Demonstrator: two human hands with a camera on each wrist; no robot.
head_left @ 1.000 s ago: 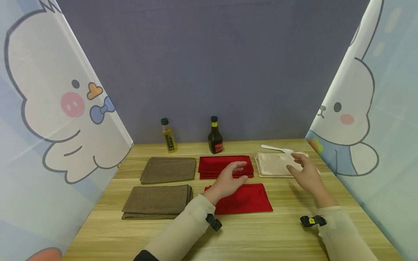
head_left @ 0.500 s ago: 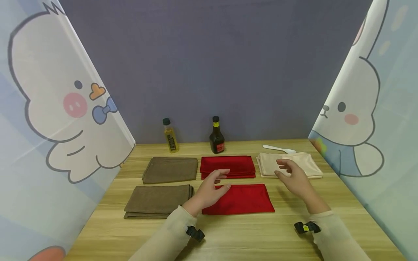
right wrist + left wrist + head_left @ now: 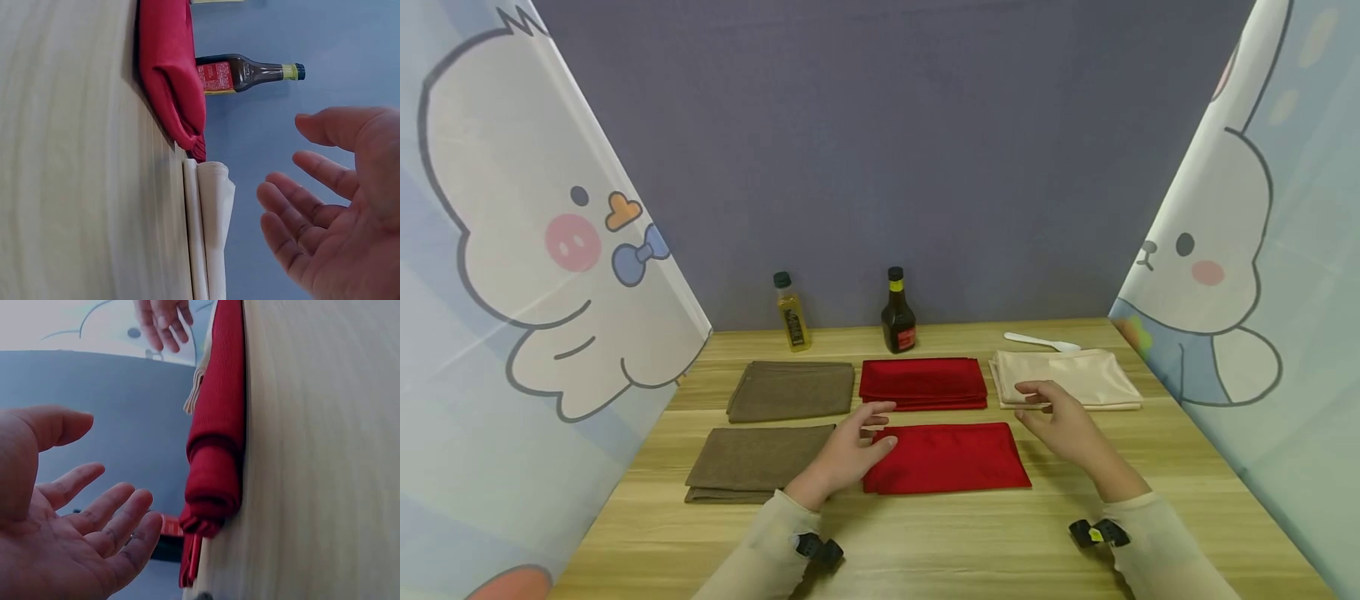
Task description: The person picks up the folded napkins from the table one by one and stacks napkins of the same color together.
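My left hand (image 3: 847, 450) hovers between the front brown folded cloth (image 3: 756, 460) and the front red folded cloth (image 3: 947, 458), fingers relaxed around nothing. In the left wrist view its palm and loosely bent fingers show beside the red cloth's rolled edge (image 3: 215, 469). My right hand (image 3: 1063, 423) hangs over the table just in front of the cream folded cloth (image 3: 1075, 379), also holding nothing. The right wrist view shows that hand with thumb and fingers apart. Farther back lie another red folded cloth (image 3: 922, 383) and another brown one (image 3: 792, 392).
A small oil bottle (image 3: 793, 317) with a green cap and a dark sauce bottle (image 3: 898, 315) stand at the table's back. A white spoon (image 3: 1037, 341) lies behind the cream cloth. Printed cartoon panels rise at both sides, with a grey panel (image 3: 880, 167) behind.
Both hands have drawn back toward the person and leftward, the left from over the red cloths, the right from over the cream cloth. The cloths and bottles stay put; the view shifted slightly.
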